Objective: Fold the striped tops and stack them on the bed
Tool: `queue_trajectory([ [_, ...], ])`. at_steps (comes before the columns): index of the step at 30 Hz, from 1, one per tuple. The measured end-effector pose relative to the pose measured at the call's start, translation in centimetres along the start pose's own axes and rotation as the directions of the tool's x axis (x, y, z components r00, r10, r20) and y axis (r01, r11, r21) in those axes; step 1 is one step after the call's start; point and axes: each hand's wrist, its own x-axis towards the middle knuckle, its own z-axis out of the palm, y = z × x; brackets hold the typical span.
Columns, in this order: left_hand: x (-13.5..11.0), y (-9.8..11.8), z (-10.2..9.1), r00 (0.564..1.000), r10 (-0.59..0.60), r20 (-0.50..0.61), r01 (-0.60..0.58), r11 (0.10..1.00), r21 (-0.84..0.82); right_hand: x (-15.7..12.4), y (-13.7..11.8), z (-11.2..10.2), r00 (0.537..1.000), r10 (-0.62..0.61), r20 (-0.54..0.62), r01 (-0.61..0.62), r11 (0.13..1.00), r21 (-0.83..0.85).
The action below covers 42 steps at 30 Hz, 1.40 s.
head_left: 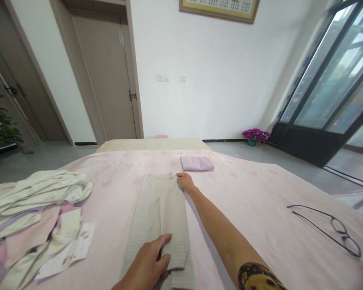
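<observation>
Looking from the left of the frame, I see a loose heap of clothes (54,189). At the bottom centre, the left hand (148,262) rests on a striped garment (151,213), thumb and forefinger parted. This garment lies flat, from the centre down to the lower edge. I judge it light, soft and not fragile, but easily wrinkled; its corners seem the best places to hold. Slightly more right, the right hand (186,182) is at its upper right corner; whether those fingers pinch the fabric, I cannot tell.
</observation>
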Motion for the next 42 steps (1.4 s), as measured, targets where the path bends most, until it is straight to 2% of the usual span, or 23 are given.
queue_trajectory([
  [3, -0.3, 0.7, 0.0, 0.999, 0.033, -0.027, -0.026, 0.975, 0.219, -0.4, -0.1, -0.1, 1.0, 0.026, -0.004, -0.026, 0.998, -0.05],
  [6, -0.8, 1.6, -0.2, 1.0, 0.011, -0.022, 0.0, 0.902, 0.432, -0.8, -0.5, -0.7, 1.0, 0.024, -0.018, -0.026, 0.995, -0.098],
  [10, -1.4, 2.5, -1.6, 1.0, -0.004, 0.005, 0.001, 0.825, 0.565, -1.4, -1.7, -1.9, 0.998, -0.019, -0.057, 0.011, 0.991, -0.133],
  [13, -0.4, 2.7, -2.6, 0.987, 0.129, -0.096, -0.065, 0.865, 0.498, -2.7, -3.1, -2.3, 0.993, -0.103, -0.055, 0.093, 0.984, -0.154],
  [16, 2.4, 2.3, -2.8, 0.906, 0.365, -0.214, -0.238, 0.858, 0.455, -4.5, -4.3, -1.6, 0.976, -0.216, -0.006, 0.21, 0.956, -0.204],
  [18, 4.8, 1.5, -2.4, 0.858, 0.48, -0.184, -0.328, 0.786, 0.524, -5.5, -4.6, -0.8, 0.968, -0.249, 0.041, 0.251, 0.94, -0.23],
  [19, 5.9, 1.0, -2.1, 0.858, 0.494, -0.141, -0.331, 0.74, 0.585, -5.8, -4.5, -0.4, 0.967, -0.242, 0.073, 0.253, 0.939, -0.232],
  [21, 7.6, -0.2, -1.7, 0.897, 0.437, -0.065, -0.262, 0.645, 0.718, -6.2, -4.0, 0.2, 0.965, -0.217, 0.146, 0.247, 0.942, -0.229],
  [23, 8.5, -1.5, -1.4, 0.932, 0.361, -0.037, -0.184, 0.557, 0.81, -6.2, -3.3, 0.4, 0.956, -0.205, 0.208, 0.25, 0.942, -0.222],
  [25, 8.8, -2.5, -1.3, 0.937, 0.346, -0.035, -0.155, 0.505, 0.849, -6.0, -2.9, 0.2, 0.947, -0.206, 0.248, 0.261, 0.941, -0.217],
  [29, 8.6, -3.2, -1.2, 0.927, 0.372, -0.038, -0.152, 0.467, 0.871, -6.7, -3.1, -0.6, 0.947, -0.21, 0.244, 0.267, 0.935, -0.234],
  [33, 7.8, -3.7, -1.3, 0.912, 0.41, -0.015, -0.182, 0.438, 0.88, -10.0, -3.8, -1.0, 0.918, -0.337, 0.21, 0.383, 0.892, -0.241],
  [38, 5.1, -5.7, -1.2, 0.849, 0.524, 0.066, -0.286, 0.35, 0.892, -15.0, -4.1, -1.3, 0.865, -0.471, 0.176, 0.5, 0.842, -0.204],
  [42, 2.5, -7.1, -1.0, 0.797, 0.597, 0.092, -0.309, 0.272, 0.911, -17.5, -4.3, -2.1, 0.827, -0.521, 0.214, 0.553, 0.821, -0.139],
])
